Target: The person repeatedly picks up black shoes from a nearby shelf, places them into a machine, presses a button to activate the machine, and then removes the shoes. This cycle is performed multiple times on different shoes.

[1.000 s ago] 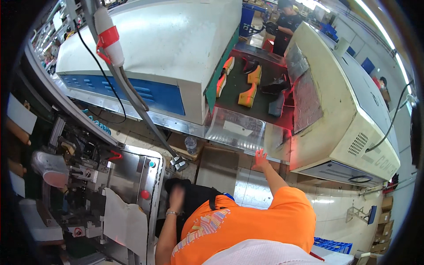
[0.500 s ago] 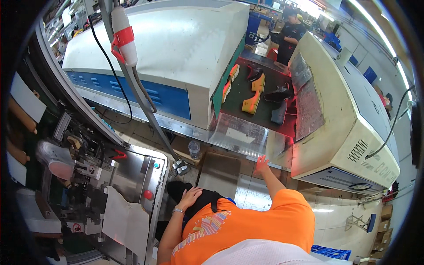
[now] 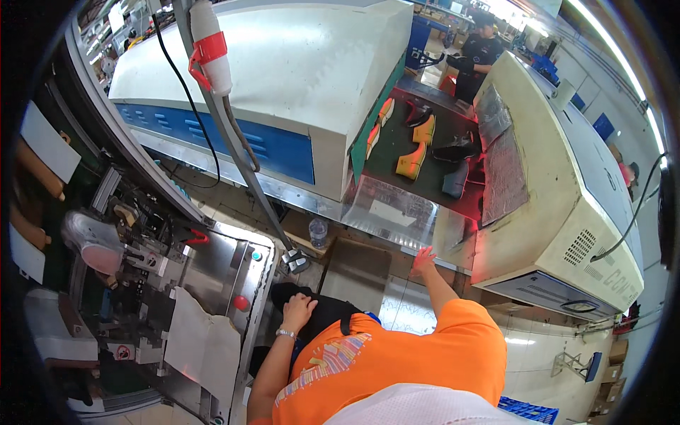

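Note:
My left hand, with a metal watch on its wrist, lies on my black-clad leg; its fingers are loosely bent and hold nothing I can see. My right hand reaches forward to the front edge of the metal plate at the conveyor's near end. Its fingers are apart, with nothing in them; whether they touch the edge I cannot tell. Farther off on the dark green conveyor belt lie yellow-orange shoe soles, a black shoe part and a grey one, in red light.
A white and blue machine housing and a cream housing flank the belt. To my left stands a metal machine with a red button and a shoe form. A plastic bottle stands below the belt. A person works beyond it.
My left hand has drawn its fingers in and shifted slightly on my leg. The view has turned a little. My right hand stays by the plate's edge. The far person's arm has moved.

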Demonstrator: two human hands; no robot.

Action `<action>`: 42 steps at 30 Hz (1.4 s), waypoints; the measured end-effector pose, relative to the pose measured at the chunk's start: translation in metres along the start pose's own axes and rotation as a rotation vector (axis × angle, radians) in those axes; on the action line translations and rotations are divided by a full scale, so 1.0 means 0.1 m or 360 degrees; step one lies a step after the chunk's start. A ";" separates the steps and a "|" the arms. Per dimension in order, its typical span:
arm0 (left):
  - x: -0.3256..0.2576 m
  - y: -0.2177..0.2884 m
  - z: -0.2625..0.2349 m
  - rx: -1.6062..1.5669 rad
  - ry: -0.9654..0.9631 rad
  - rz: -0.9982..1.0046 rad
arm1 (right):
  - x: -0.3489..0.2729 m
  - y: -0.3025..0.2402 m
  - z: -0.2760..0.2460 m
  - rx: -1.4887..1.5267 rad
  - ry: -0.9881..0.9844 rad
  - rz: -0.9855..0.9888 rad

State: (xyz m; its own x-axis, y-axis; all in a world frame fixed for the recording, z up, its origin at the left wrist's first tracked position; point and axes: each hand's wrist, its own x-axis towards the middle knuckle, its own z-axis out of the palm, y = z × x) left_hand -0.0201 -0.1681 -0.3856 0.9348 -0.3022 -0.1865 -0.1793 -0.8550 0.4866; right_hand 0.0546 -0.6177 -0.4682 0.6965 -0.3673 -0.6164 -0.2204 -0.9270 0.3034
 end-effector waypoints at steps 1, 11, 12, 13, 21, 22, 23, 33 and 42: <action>0.04 -0.03 0.02 0.0034 -0.0002 -0.0024 | -0.01 -0.02 -0.02 0.0048 0.0021 0.0002; 0.18 -0.01 0.07 -0.0158 -0.0081 -0.0170 | -0.11 -0.04 -0.04 0.0018 0.0109 -0.0033; 0.17 0.00 0.08 -0.0191 -0.0061 -0.0176 | -0.08 -0.04 0.00 -0.0028 0.0122 -0.0044; 0.17 -0.01 0.08 -0.0223 -0.0042 -0.0182 | -0.05 -0.03 0.04 -0.0074 0.0135 -0.0056; 0.03 0.03 -0.02 -0.0348 0.0004 -0.0266 | -0.07 -0.05 0.07 0.0124 0.0218 -0.0002; 0.03 0.06 -0.06 -0.0397 -0.0055 -0.0259 | -0.05 -0.03 0.09 0.0116 0.0219 -0.0005; 0.01 0.08 -0.12 -0.0445 -0.0111 -0.0262 | -0.04 -0.04 0.10 0.0105 0.0220 -0.0016; -0.57 -0.19 -0.10 -0.1481 -0.0134 -0.0617 | 0.11 0.20 -0.28 0.1481 0.0727 0.0043; -2.05 -0.84 -0.07 -0.3571 0.0628 -0.1273 | 1.36 1.03 -1.02 0.4637 0.0229 0.0312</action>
State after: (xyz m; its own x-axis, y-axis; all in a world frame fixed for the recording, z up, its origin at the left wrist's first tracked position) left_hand -0.1944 -0.0320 -0.3824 0.6673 0.0040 -0.7447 0.3019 0.9127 0.2754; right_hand 0.1962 -0.7551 -0.4465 0.5794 -0.4749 -0.6624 0.1200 0.8535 -0.5071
